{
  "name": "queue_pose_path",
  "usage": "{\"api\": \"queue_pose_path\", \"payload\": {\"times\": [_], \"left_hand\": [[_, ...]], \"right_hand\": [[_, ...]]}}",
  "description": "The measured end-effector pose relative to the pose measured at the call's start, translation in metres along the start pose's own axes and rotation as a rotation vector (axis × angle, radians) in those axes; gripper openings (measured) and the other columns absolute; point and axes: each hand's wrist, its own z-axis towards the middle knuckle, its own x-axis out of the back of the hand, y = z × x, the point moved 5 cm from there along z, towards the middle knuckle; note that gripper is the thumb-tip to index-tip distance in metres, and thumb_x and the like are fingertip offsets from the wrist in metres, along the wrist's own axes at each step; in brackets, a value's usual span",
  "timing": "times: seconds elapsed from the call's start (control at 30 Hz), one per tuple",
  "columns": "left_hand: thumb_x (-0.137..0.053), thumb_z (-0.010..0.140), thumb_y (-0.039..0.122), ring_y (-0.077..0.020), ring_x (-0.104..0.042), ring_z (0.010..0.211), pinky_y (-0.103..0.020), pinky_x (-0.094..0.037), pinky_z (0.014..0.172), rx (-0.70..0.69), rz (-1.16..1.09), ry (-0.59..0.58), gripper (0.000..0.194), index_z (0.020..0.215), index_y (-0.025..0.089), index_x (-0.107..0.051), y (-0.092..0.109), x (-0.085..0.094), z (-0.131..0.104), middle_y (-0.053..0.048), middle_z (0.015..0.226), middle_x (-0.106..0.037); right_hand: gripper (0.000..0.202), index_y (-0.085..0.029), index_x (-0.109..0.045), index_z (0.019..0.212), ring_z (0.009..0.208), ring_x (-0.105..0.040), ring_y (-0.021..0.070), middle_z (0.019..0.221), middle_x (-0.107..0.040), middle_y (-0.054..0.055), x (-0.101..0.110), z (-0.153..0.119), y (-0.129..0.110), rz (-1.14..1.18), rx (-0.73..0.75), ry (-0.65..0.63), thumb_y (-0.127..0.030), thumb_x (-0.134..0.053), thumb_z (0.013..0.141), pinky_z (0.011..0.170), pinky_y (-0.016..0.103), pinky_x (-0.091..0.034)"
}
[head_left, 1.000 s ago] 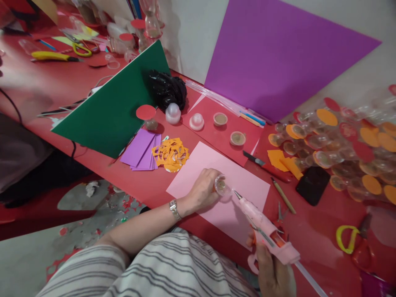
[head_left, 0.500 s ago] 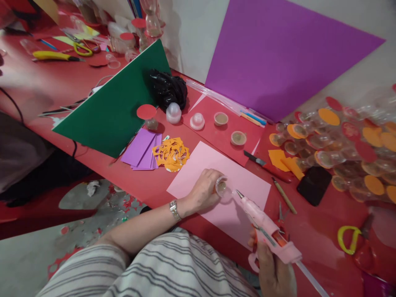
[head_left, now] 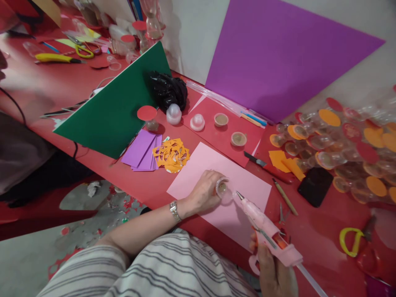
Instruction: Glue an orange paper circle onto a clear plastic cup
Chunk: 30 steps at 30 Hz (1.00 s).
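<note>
Two items held near bench's [head_left: 323, 243] front edge.
Our left fingers [head_left: 215, 176] curl round clear cup [head_left: 221, 188]; right fingers [head_left: 265, 256] wrap glue gun [head_left: 262, 226].

One glue gun [head_left: 262, 225], one wristwatch [head_left: 174, 209]; one green board [head_left: 116, 107], one black bag [head_left: 169, 91]

Seemingly a craft workshop: a red worktop [head_left: 324, 231] with coloured paper [head_left: 221, 185], scissors [head_left: 352, 241], and a glue gun [head_left: 262, 227].
</note>
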Motion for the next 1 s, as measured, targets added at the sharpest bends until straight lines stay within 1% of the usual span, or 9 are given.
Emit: {"api": "queue_pose_path", "payload": {"times": [0.07, 0.2, 0.3, 0.37, 0.5, 0.63, 0.77, 0.9, 1.0], "left_hand": [[-0.06, 0.084, 0.015, -0.0225, -0.066, 0.097, -0.041, -0.05, 0.095, -0.025, -0.003, 0.005, 0.019, 0.103, 0.017, -0.061, 0.002, 0.001, 0.0, -0.01, 0.103, -0.072], [-0.063, 0.079, 0.012, -0.0226, -0.065, 0.098, -0.04, -0.051, 0.094, -0.025, 0.009, -0.009, 0.026, 0.104, 0.018, -0.061, 0.003, 0.001, 0.001, -0.009, 0.105, -0.072], [-0.064, 0.078, 0.011, -0.0225, -0.066, 0.098, -0.039, -0.051, 0.094, -0.027, 0.017, -0.007, 0.027, 0.104, 0.018, -0.061, 0.003, 0.001, 0.001, -0.009, 0.105, -0.072], [-0.063, 0.079, 0.01, -0.0223, -0.066, 0.098, -0.039, -0.051, 0.094, -0.033, 0.012, -0.005, 0.026, 0.104, 0.018, -0.062, 0.003, 0.001, 0.001, -0.009, 0.104, -0.072], [-0.064, 0.081, 0.012, -0.0231, -0.066, 0.101, -0.04, -0.051, 0.095, -0.05, -0.014, 0.004, 0.026, 0.107, 0.018, -0.061, 0.001, 0.0, 0.001, -0.01, 0.107, -0.072], [-0.065, 0.083, 0.013, -0.024, -0.066, 0.104, -0.04, -0.05, 0.096, -0.058, -0.036, 0.011, 0.029, 0.111, 0.018, -0.061, -0.001, 0.001, 0.001, -0.011, 0.109, -0.072], [-0.065, 0.084, 0.014, -0.0243, -0.066, 0.105, -0.041, -0.05, 0.097, -0.053, -0.047, -0.002, 0.027, 0.111, 0.018, -0.061, 0.0, 0.001, 0.002, -0.011, 0.11, -0.072], [-0.067, 0.084, 0.018, -0.0248, -0.066, 0.106, -0.041, -0.05, 0.099, -0.047, -0.059, -0.025, 0.025, 0.109, 0.018, -0.062, 0.003, 0.001, 0.002, -0.011, 0.11, -0.072], [-0.069, 0.084, 0.022, -0.0255, -0.065, 0.108, -0.042, -0.05, 0.098, -0.027, -0.066, -0.061, 0.027, 0.11, 0.019, -0.063, 0.003, 0.0, 0.001, -0.012, 0.111, -0.072]], "right_hand": [[0.042, -0.016, -0.073, 0.089, 0.058, -0.072, 0.0171, 0.073, -0.076, 0.011, 0.0, 0.0, 0.0, 0.007, 0.009, -0.011, -0.052, -0.055, 0.097, 0.049, 0.019, -0.057], [0.048, -0.016, -0.072, 0.091, 0.066, -0.072, 0.0186, 0.079, -0.076, 0.012, -0.002, -0.006, 0.003, 0.016, -0.153, 0.074, -0.06, -0.052, 0.096, 0.054, 0.022, -0.058], [0.05, -0.016, -0.071, 0.091, 0.071, -0.073, 0.0213, 0.082, -0.077, 0.014, -0.004, -0.009, 0.005, 0.018, -0.197, 0.088, -0.064, -0.055, 0.093, 0.059, 0.027, -0.06], [0.05, -0.016, -0.072, 0.093, 0.069, -0.073, 0.0211, 0.082, -0.077, 0.014, -0.002, -0.007, 0.008, 0.023, -0.207, 0.076, -0.064, -0.055, 0.092, 0.057, 0.026, -0.06], [0.051, -0.016, -0.073, 0.089, 0.059, -0.071, 0.02, 0.076, -0.076, 0.013, 0.001, -0.004, 0.013, 0.086, -0.203, 0.01, -0.065, -0.06, 0.088, 0.048, 0.023, -0.057], [0.052, -0.015, -0.071, 0.094, 0.063, -0.072, 0.0202, 0.081, -0.076, 0.014, -0.001, -0.012, 0.009, 0.081, -0.306, 0.053, -0.065, -0.056, 0.091, 0.05, 0.024, -0.057], [0.054, -0.015, -0.071, 0.092, 0.067, -0.072, 0.021, 0.084, -0.077, 0.016, -0.002, -0.013, 0.004, 0.039, -0.279, 0.073, -0.067, -0.056, 0.09, 0.055, 0.026, -0.059], [0.05, -0.015, -0.073, 0.086, 0.055, -0.07, 0.0186, 0.076, -0.077, 0.015, 0.001, -0.005, 0.012, 0.071, -0.197, -0.015, -0.063, -0.059, 0.09, 0.046, 0.021, -0.057], [0.048, -0.015, -0.075, 0.087, 0.055, -0.071, 0.0194, 0.075, -0.077, 0.014, 0.004, 0.0, 0.018, 0.087, -0.174, -0.05, -0.061, -0.061, 0.089, 0.045, 0.021, -0.057]]}}
